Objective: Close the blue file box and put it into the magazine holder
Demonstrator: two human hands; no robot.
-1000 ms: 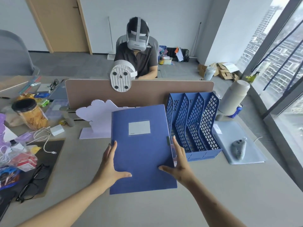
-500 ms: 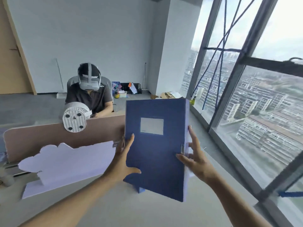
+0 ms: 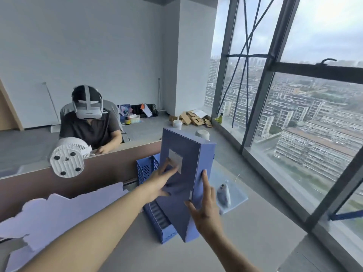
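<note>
The blue file box (image 3: 181,185) stands upright and tilted, closed, its lower end down over the blue magazine holder (image 3: 155,211) on the grey desk (image 3: 255,228). The left hand (image 3: 160,180) presses flat on its front face at 9 o'clock, fingers spread across the grey label (image 3: 175,160). The right hand (image 3: 205,209) holds the spine edge at 4 o'clock, fingers extended, thumb on the front. A white controller (image 3: 224,194) lies at 3 o'clock on a pale mat (image 3: 238,197).
</note>
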